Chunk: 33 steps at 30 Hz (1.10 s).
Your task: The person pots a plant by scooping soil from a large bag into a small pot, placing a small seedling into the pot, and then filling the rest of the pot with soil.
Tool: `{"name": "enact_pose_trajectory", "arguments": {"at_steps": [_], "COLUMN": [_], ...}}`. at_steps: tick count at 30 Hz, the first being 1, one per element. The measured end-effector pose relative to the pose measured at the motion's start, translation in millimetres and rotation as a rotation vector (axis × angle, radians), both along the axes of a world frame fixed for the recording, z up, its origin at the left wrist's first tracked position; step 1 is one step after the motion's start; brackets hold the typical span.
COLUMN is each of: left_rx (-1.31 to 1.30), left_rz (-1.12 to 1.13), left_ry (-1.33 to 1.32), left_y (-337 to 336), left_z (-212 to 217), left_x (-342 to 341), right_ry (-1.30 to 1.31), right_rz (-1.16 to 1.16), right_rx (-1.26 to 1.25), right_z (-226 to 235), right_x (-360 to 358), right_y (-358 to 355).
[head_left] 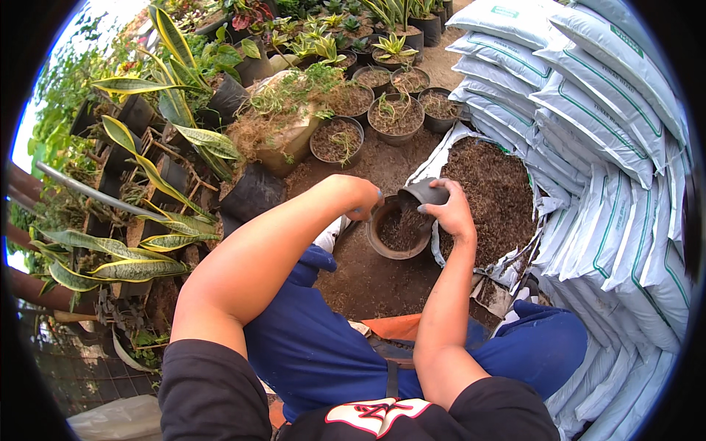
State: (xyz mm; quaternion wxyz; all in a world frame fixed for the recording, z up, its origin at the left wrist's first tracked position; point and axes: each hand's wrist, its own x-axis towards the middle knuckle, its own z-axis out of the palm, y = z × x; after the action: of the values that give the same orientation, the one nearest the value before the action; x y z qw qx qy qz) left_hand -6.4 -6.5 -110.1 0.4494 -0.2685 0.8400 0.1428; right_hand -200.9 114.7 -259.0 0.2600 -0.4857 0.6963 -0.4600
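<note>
Partly hidden, left hand (362, 200) grips the brown pot (398, 229) rim; right hand (451, 212) clasps a small black pot (424, 193)

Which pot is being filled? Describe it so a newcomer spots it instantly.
Start at the wall of stacked white sacks, then the open sack of brown mulch beside it. The brown pot sits at its left edge, under both hands; unlike the pots behind, it holds no plant.
</note>
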Motion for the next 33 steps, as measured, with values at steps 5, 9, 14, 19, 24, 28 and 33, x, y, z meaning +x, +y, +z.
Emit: {"name": "enact_pose_trajectory", "arguments": {"at_steps": [5,9,14,19,24,28,33], "left_rx": [0.025,-0.002,0.009,0.019,-0.029,-0.008,-0.016], "left_rz": [-0.009,-0.077,-0.018,0.019,-0.004,0.0,0.009], "left_ry": [-0.078,-0.088,-0.064,-0.038,0.036,0.034,0.053], "left_y": [7,6,0,-6,-20,-24,-17], "left_z": [-4,-14,-18,-19,-42,-48,-35], "left_x": [-8,-3,4,9,15,15,11], "right_ry": [-0.064,-0.066,-0.091,-0.116,-0.162,-0.122,0.0], "right_rz": [-0.017,-0.04,0.074,0.079,0.078,0.059,0.107], "right_rx": [0.022,0.005,0.025,0.08,0.13,0.188,0.169], "right_z": [-1,12,7,12,9,17,13], "right_x": [19,38,37,22,-3,-8,0], "right_y": [-13,-20,-19,-10,-2,7,-2]}}
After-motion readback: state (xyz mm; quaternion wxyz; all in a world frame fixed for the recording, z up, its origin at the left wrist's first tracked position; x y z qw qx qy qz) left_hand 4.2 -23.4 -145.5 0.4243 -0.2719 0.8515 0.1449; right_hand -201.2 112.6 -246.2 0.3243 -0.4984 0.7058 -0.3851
